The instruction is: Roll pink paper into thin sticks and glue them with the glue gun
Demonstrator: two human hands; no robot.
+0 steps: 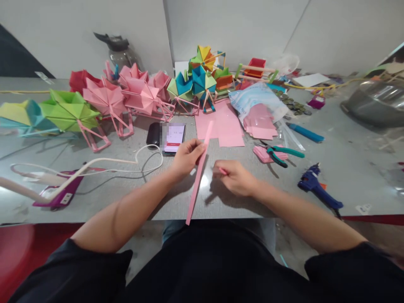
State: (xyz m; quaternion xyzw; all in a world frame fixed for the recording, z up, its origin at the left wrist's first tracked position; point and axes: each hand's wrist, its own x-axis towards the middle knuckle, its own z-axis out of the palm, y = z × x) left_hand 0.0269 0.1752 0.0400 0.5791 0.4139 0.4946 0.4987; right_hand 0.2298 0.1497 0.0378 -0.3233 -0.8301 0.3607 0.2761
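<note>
Upright-tilted, pink paper strip (198, 176) runs lengthwise away from the person.

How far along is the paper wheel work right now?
Done: a row of finished paper wheels on stands. In hand: left hand holds a long pink paper strip; right hand pinches a small pink piece. Left: flat pink sheets and a pink stack remain unfolded.

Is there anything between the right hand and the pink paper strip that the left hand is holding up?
Nothing visible. The left hand pinches the pink paper strip near its upper part. The right hand sits just beside it, with only bare grey table in the narrow gap. The pliers and glue gun lie off to the right.
</note>
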